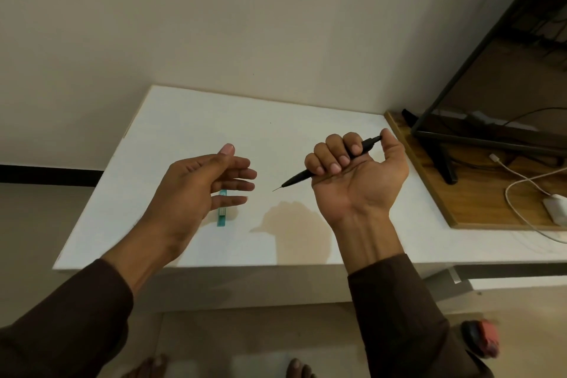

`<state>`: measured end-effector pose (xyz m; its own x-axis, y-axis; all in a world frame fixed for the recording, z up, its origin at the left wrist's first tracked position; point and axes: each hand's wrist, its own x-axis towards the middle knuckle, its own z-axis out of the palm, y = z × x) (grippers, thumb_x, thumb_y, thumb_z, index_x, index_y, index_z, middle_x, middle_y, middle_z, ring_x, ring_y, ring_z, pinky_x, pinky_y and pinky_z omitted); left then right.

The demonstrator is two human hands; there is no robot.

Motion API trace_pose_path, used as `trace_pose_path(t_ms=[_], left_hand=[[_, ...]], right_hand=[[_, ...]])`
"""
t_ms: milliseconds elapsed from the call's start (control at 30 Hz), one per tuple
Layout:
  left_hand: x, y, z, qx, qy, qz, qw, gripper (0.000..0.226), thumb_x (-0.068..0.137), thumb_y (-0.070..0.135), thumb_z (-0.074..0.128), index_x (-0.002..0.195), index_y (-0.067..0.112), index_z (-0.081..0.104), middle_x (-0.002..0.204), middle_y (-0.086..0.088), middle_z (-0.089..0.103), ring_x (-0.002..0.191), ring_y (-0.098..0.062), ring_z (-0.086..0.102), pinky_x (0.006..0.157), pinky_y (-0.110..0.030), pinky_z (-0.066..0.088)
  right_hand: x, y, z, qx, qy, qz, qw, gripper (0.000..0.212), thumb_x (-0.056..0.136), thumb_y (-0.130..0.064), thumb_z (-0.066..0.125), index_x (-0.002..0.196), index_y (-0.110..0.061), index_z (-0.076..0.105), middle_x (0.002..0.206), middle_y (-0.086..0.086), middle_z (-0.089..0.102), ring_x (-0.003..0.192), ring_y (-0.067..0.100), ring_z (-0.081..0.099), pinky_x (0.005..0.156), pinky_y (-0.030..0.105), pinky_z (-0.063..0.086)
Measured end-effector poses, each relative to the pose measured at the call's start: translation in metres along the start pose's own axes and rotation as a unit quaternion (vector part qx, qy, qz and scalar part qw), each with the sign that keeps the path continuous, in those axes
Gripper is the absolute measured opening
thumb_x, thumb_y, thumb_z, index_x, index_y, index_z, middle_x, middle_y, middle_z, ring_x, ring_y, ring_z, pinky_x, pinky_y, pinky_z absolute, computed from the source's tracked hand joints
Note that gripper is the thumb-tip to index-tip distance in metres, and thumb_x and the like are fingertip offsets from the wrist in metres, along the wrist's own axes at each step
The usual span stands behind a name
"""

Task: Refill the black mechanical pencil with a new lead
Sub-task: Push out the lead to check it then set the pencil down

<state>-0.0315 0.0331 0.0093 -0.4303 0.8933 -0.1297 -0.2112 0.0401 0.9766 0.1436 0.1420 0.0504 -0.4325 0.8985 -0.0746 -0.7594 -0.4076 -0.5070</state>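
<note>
My right hand (357,172) is closed in a fist around the black mechanical pencil (299,176), held above the white table. The pencil's tip points left and down, with a thin lead sticking out of it. My thumb rests on the pencil's rear end. My left hand (202,186) hovers to the left of the tip, fingers spread and holding nothing. Below its fingers a small teal lead case (221,215) lies flat on the white table (184,120), partly hidden by the fingers.
A wooden board (441,193) lies at the table's right side, carrying a black monitor stand (445,163), a white cable (515,175) and a white charger (557,209). A plain wall stands behind the table. My bare feet show on the floor below.
</note>
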Motion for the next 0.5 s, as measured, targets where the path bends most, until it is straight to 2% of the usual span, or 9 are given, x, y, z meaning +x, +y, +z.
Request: trace_pose_path(t_ms=[300, 500], left_hand=[[-0.0015, -0.0032, 0.0037, 0.027, 0.001, -0.009, 1.000, 0.033, 0.102, 0.035, 0.055, 0.100, 0.014, 0.080, 0.097, -0.009, 0.083, 0.089, -0.025, 0.080, 0.069, -0.032, 0.065], [-0.0072, -0.0027, 0.0093, 0.023, -0.033, -0.042, 0.998, 0.033, 0.104, 0.028, 0.055, 0.100, 0.006, 0.079, 0.093, -0.016, 0.081, 0.085, -0.032, 0.080, 0.067, -0.037, 0.065]], right_hand=[[0.0001, -0.0044, 0.0006, 0.000, 0.007, -0.023, 1.000, 0.047, 0.093, -0.051, 0.037, 0.062, -0.015, 0.035, 0.056, 0.000, 0.025, 0.046, 0.015, 0.022, 0.049, 0.030, 0.022], [0.0006, -0.0052, 0.0017, -0.012, 0.023, -0.041, 0.999, 0.047, 0.093, -0.048, 0.036, 0.060, -0.016, 0.034, 0.054, -0.001, 0.024, 0.043, 0.014, 0.020, 0.046, 0.028, 0.021]])
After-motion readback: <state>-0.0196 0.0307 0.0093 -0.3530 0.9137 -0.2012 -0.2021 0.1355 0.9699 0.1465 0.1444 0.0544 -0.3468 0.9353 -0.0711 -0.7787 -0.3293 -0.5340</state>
